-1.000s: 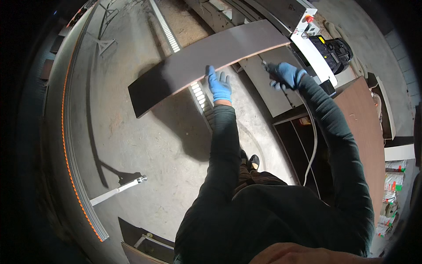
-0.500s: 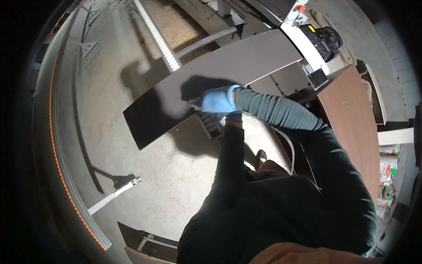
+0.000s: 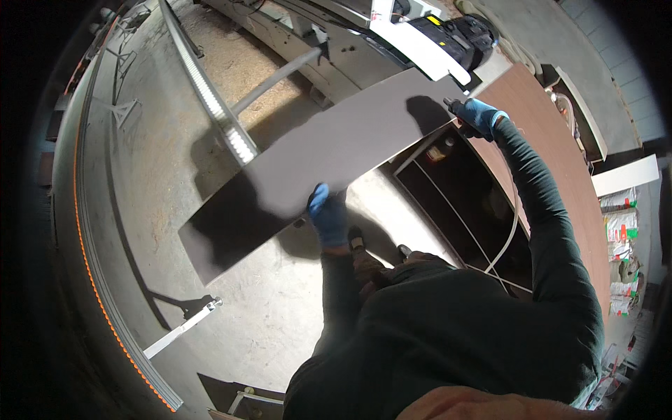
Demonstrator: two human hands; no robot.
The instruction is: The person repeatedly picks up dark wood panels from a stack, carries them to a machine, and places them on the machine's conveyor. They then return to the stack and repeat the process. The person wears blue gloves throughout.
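Observation:
A long grey-brown panel (image 3: 336, 143) stretches slantwise in front of me, from lower left to upper right. My left hand (image 3: 327, 215), in a blue glove, grips its near edge with the fingertips over the top face. My right hand (image 3: 479, 117), also blue-gloved, is at the panel's far right end. It is closed around a dark air blow gun (image 3: 455, 106), whose nozzle points left over the panel's surface. From that hand a pale hose (image 3: 516, 213) hangs down in a curve. My right fingers partly hide the gun's body.
A brown board surface (image 3: 553, 161) lies to the right, beside a dark open frame (image 3: 458, 189). Behind the panel stands a machine with a white arm (image 3: 420, 49) and a black unit (image 3: 455, 38). A slotted metal rail (image 3: 210, 98) reaches toward the panel; a white bar (image 3: 183, 327) stands lower left.
My hands have parted. The right hand has swept right along the panel to its far end with the air blow gun; the left now holds the near edge. The panel appears shifted down and left.

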